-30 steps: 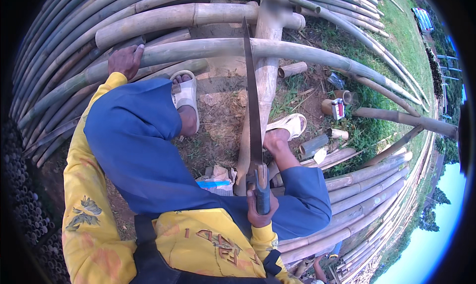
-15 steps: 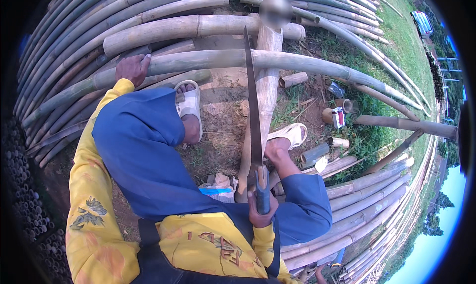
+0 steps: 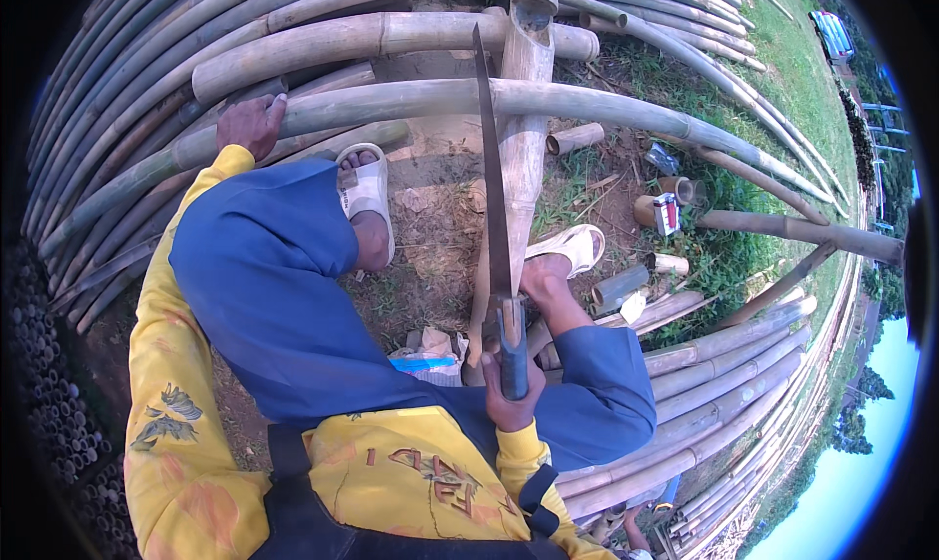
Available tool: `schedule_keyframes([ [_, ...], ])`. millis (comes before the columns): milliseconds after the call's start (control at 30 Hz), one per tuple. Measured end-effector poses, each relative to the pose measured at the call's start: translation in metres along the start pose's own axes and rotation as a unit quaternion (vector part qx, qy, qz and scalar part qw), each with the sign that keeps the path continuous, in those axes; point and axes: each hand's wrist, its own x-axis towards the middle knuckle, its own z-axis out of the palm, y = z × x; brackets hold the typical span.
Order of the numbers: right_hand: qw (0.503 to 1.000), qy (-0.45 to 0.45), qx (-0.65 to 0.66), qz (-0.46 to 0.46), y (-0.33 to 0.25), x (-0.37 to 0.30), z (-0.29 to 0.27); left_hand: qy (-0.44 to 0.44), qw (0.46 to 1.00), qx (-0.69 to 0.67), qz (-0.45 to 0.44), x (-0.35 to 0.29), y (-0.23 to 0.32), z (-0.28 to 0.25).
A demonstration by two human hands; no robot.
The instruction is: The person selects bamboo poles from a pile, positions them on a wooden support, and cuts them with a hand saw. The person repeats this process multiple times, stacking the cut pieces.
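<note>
My right hand point(image 3: 513, 396) grips the dark handle of a handsaw point(image 3: 495, 183), low in front of my body. The saw's long, tapering blade points away from me and crosses a long bamboo pole point(image 3: 606, 109), its tip beyond the pole. How deep the blade sits in the bamboo, I cannot tell. Farther left, my left hand point(image 3: 252, 127) is closed over the same pole. Near the crossing, the pole lies over a thick, pale bamboo post point(image 3: 524, 159) that slants away from me.
Stacked bamboo poles point(image 3: 156, 61) fill the far left, and more poles point(image 3: 724, 403) lie at right. Short bamboo cut-offs point(image 3: 576, 137), a small red-and-white box point(image 3: 666, 214) and a crumpled bag point(image 3: 430, 360) lie on the ground. Another person's arm point(image 3: 634, 529) shows at the lower right.
The saw and my right hand have moved slightly forward, away from me. My left hand keeps its place on the pole. The whole view has shifted a little.
</note>
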Motion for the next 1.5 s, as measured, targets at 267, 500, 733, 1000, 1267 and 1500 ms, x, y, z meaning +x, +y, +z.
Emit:
schedule_keyframes([
  [267, 0.994, 0.007, 0.084, -0.065, -0.015, 0.170, 0.037, -0.016, 1.000, 0.004, 0.012, 0.025, 0.016, -0.008],
  [500, 1.000, -0.007, -0.024, -0.006, -0.011, -0.002, -0.011, -0.003, 1.000, 0.017, -0.013, 0.006, 0.000, -0.002],
  [733, 0.992, 0.005, 0.109, -0.068, -0.027, 0.165, 0.035, 0.000, 0.999, 0.053, 0.011, 0.027, 0.003, 0.006],
  [1000, 1.000, -0.006, 0.014, 0.004, -0.022, -0.001, -0.012, 0.008, 1.000, 0.020, 0.015, 0.012, -0.004, 0.004],
  [1267, 0.996, 0.004, 0.065, -0.056, -0.008, 0.135, 0.032, -0.008, 1.000, 0.020, 0.007, 0.020, 0.006, 0.003],
  [1500, 0.999, 0.019, -0.020, -0.036, -0.019, 0.007, -0.014, 0.004, 0.999, 0.031, -0.003, 0.009, -0.007, 0.007],
])
